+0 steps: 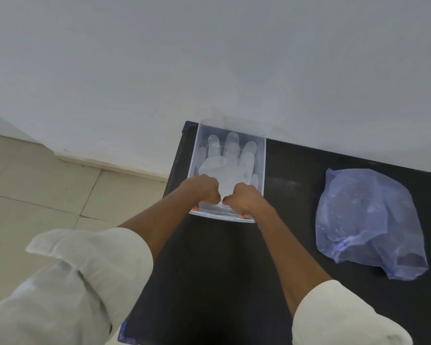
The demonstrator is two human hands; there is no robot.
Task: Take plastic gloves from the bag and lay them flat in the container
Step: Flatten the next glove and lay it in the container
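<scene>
A clear plastic container (263, 155) stands at the far left corner of the black table, against the wall. A translucent white plastic glove (230, 160) lies flat inside it, fingers pointing toward the wall. My left hand (204, 191) and my right hand (244, 199) are side by side over the container's near end, fingers curled down onto the glove's cuff and the near rim. Whether they pinch the cuff or only press it is hidden under the knuckles. The bluish translucent bag (368, 222) lies crumpled on the table to the right, apart from both hands.
The black table (234, 270) runs along a white wall (209, 58); its left edge drops to a tiled floor (35, 190). My rolled-up pale sleeves fill the lower corners of the view.
</scene>
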